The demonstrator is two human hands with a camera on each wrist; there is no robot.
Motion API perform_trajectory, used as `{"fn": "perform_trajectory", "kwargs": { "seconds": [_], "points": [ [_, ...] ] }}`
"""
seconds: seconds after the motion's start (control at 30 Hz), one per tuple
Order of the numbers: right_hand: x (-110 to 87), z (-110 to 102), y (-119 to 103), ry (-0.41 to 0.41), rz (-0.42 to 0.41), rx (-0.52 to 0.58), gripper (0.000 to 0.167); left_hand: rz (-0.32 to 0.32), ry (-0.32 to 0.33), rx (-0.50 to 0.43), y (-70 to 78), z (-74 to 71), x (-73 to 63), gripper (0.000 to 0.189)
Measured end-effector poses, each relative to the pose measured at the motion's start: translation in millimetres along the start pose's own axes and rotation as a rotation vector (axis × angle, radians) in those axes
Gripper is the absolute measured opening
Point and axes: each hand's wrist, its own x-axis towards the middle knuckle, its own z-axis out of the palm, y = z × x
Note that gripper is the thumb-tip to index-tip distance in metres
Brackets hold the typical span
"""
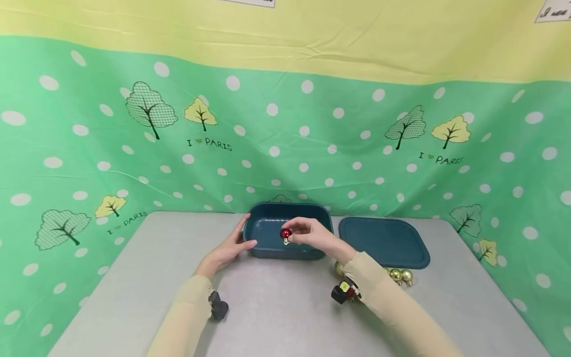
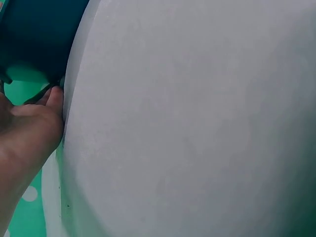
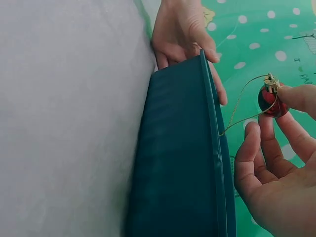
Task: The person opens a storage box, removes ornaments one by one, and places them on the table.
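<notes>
A dark blue-green rectangular box (image 1: 285, 254) with no lid on it stands at the back of the table. My left hand (image 1: 228, 252) holds its left end, the thumb over the rim near the front corner. Above the box opening, my right hand (image 1: 314, 234) pinches a small shiny red ball ornament (image 1: 286, 232) between thumb and fingertips. The ornament's gold cap (image 3: 271, 84) and looped gold string (image 3: 240, 101) show in the right wrist view. In the left wrist view, part of the left hand (image 2: 34, 121) appears beside the box (image 2: 39, 39).
The matching flat lid (image 1: 383, 242) lies right of the box. Several gold ball ornaments (image 1: 406, 275) sit in front of the lid, partly hidden by the right forearm; something red shows by that wrist. A green dotted cloth (image 1: 303, 163) hangs behind the grey table (image 1: 276, 307).
</notes>
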Motion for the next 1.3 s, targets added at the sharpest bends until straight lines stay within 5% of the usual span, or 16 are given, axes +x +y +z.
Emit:
{"fn": "perform_trajectory", "kwargs": {
  "seconds": [0.47, 0.87, 1.3],
  "points": [
    [-46.1, -24.2, 4.2, 0.013, -0.018, 0.025, 0.032, -0.016, -0.008, 0.08, 3.3, -6.0, -0.5, 0.094],
    [-95.6, -44.9, 21.6, -0.001, 0.025, -0.098, 0.032, -0.021, -0.018, 0.145, 9.9, -9.3, -1.0, 0.094],
    [-137.2, -78.2, 28.3, 0.038, 0.06, -0.165, 0.033, -0.054, -0.058, 0.056, 14.1, -6.1, -0.6, 0.095]
  ]
}}
